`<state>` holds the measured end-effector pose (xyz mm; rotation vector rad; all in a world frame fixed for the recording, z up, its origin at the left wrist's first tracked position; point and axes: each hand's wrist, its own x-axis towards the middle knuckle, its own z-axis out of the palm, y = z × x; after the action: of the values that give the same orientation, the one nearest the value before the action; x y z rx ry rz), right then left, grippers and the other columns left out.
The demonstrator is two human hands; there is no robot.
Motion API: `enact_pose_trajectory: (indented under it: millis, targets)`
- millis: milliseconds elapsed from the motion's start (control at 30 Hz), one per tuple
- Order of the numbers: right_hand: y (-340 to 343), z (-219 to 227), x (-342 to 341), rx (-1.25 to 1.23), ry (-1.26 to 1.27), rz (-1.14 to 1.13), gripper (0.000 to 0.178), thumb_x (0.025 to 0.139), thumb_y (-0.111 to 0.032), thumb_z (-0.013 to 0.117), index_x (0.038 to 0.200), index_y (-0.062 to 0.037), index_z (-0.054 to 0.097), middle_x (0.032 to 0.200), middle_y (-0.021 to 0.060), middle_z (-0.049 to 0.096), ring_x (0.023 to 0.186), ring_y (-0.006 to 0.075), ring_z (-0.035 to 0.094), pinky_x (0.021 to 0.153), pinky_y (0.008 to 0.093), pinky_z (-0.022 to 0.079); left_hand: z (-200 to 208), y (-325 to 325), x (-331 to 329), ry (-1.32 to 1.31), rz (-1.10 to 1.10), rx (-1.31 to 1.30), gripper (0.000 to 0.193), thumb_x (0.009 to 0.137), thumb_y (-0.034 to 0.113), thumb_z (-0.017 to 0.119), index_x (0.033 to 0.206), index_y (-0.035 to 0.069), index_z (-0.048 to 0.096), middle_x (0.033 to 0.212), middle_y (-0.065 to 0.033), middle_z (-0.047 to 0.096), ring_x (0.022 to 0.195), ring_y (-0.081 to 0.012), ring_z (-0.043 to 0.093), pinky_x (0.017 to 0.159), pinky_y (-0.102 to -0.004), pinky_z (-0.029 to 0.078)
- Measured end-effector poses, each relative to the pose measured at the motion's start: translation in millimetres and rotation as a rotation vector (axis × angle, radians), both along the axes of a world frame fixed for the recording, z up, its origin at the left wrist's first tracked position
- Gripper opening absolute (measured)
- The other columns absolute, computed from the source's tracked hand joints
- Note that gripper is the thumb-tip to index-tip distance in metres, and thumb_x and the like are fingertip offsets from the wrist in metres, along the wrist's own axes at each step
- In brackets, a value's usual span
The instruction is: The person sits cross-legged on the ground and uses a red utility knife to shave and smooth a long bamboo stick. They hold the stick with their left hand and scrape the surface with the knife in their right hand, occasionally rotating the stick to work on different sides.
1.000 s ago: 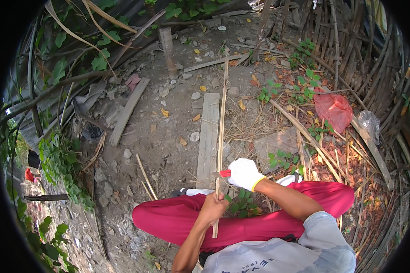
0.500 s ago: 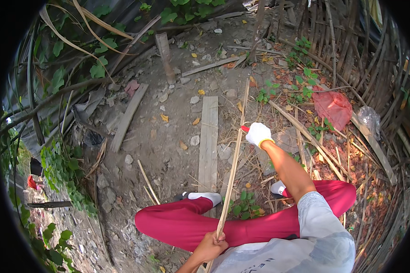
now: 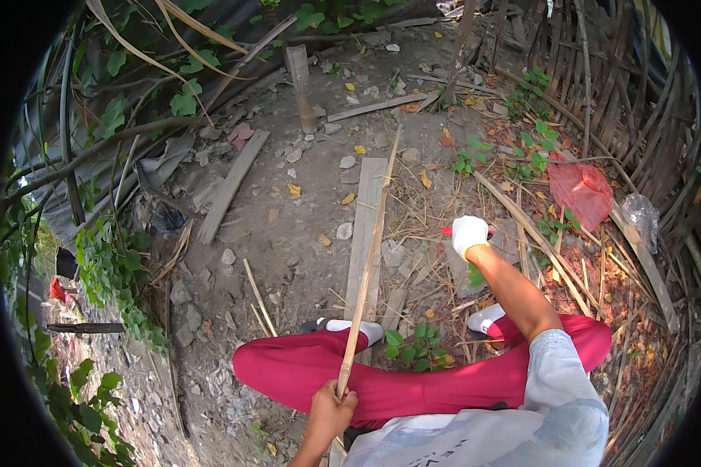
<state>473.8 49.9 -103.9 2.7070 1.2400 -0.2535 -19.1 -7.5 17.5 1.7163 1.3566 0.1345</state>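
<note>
My bare left hand [image 3: 333,409] is closed around the lower end of a long, pale bamboo strip [image 3: 375,247]. The strip slants up and away from my lap, over a grey plank [image 3: 364,226] lying on the ground. Off to the right of the strip, and apart from it, is my right hand [image 3: 470,236] in a white glove with a yellow cuff. Its fingers are wrapped round a small red-handled tool [image 3: 446,231]; the red shows on both sides of the fist. The tool's working end cannot be made out.
My legs in dark red trousers [image 3: 288,373] are bent wide. Another plank [image 3: 234,187] and a short post [image 3: 301,89] are ahead on the left. Split bamboo lengths [image 3: 533,226], a red plastic bag [image 3: 580,191] and a stick fence [image 3: 623,93] are on the right.
My right hand with the red-handled tool has moved right, away from the bamboo strip. My left hand and the strip have shifted left, and the strip's far end now leans further left.
</note>
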Motion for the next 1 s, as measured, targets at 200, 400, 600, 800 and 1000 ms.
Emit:
enact_pose_trajectory:
  millis: [200, 400, 600, 800, 1000]
  targets:
    - [-19.6, 46.2, -36.0, 0.499, 0.295, 0.087, 0.036, 0.088, -0.039, 0.068, 0.091, -0.004, 0.076, 0.083, 0.0197, 0.074, 0.086, 0.0409, 0.072, 0.077, 0.0463, 0.057, -25.2, 18.6, 31.9, -0.279, 0.132, -0.124, 0.023, 0.087, 0.012, 0.075, 0.083, 0.003, 0.055, 0.066, -0.0005, 0.054, 0.058, -0.0062, 0.047, 0.051, -0.027, 0.038]
    - [-45.2, 100.2, -156.6, 0.392, 0.497, 0.437, 0.039, 0.09, -0.042, 0.059, 0.075, -0.0082, 0.072, 0.077, 0.0208, 0.07, 0.078, 0.0431, 0.069, 0.073, 0.0513, 0.056, -39.5, 38.6, 88.4, -0.426, 0.145, -0.22, 0.022, 0.087, 0.009, 0.075, 0.083, 0.007, 0.054, 0.068, 0.0056, 0.051, 0.059, -0.0033, 0.043, 0.05, -0.025, 0.034]
    - [-40.4, 88.1, -185.4, 0.316, 0.485, 0.448, 0.029, 0.084, -0.033, 0.061, 0.076, -0.0097, 0.075, 0.074, 0.022, 0.07, 0.074, 0.0423, 0.071, 0.068, 0.0504, 0.058, -68.6, 43.0, 107.7, -0.326, 0.031, -0.072, 0.015, 0.088, 0.009, 0.067, 0.09, -0.001, 0.056, 0.068, -0.0097, 0.06, 0.056, -0.0206, 0.056, 0.054, -0.0361, 0.045]
    - [-35.5, 74.3, -177.5, 0.23, 0.419, 0.371, 0.029, 0.082, -0.029, 0.062, 0.085, -0.0042, 0.078, 0.083, 0.0223, 0.074, 0.084, 0.0408, 0.074, 0.076, 0.0481, 0.059, -30.2, 25.4, 122.4, -0.104, -0.136, 0.093, 0.015, 0.085, 0.01, 0.062, 0.091, -0.003, 0.057, 0.069, -0.0161, 0.06, 0.063, -0.0275, 0.061, 0.062, -0.0411, 0.049]
    - [-5.6, 40.3, -83.4, 0.234, 0.307, 0.074, 0.029, 0.083, -0.023, 0.063, 0.097, -0.0014, 0.078, 0.098, 0.0251, 0.075, 0.094, 0.0401, 0.074, 0.083, 0.0467, 0.059, -22.5, -13.4, 95.1, -0.077, -0.291, -0.138, 0.013, 0.084, 0.01, 0.062, 0.091, 0.0, 0.057, 0.065, -0.0084, 0.057, 0.058, -0.0201, 0.057, 0.058, -0.0377, 0.046]
